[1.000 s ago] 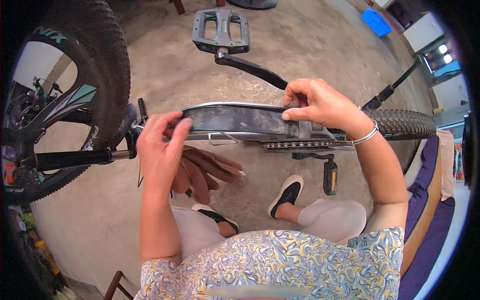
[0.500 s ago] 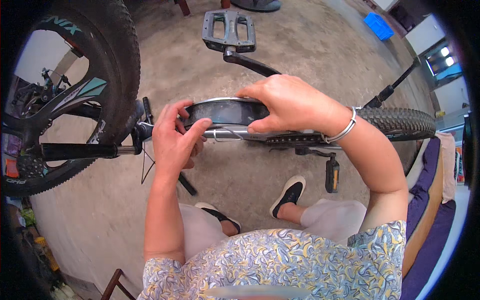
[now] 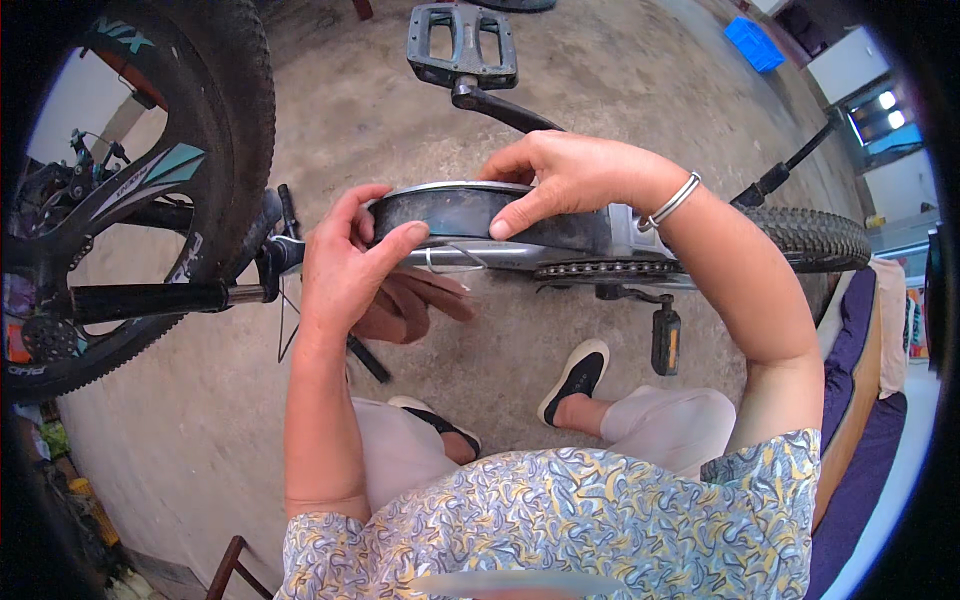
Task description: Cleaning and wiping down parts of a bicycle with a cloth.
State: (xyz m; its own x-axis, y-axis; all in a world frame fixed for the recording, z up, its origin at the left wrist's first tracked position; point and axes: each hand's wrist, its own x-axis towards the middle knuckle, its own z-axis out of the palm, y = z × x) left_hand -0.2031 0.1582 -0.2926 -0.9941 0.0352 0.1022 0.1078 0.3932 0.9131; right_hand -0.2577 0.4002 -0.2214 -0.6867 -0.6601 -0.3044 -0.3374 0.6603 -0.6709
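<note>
A blue plastic crate point(image 3: 754, 45) sits on the stained concrete floor point(image 3: 640, 80) between one and two o'clock. A white boxy unit point(image 3: 848, 66) stands at two, a beige cloth point(image 3: 889, 335) hangs near three beside purple cushions point(image 3: 870, 480) at four, and brown bars point(image 3: 226, 565) show between seven and eight.

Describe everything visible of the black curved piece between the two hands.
The black curved piece is a long, broad band, gently arched, with a scuffed, smudged face that looks like rubber or plastic. A thin silver edge runs along its far side. It lies lengthwise from left to right, just beyond the bicycle's silver frame tube. The left hand spans its left end; the right hand grips farther along, partly covering it.
</note>
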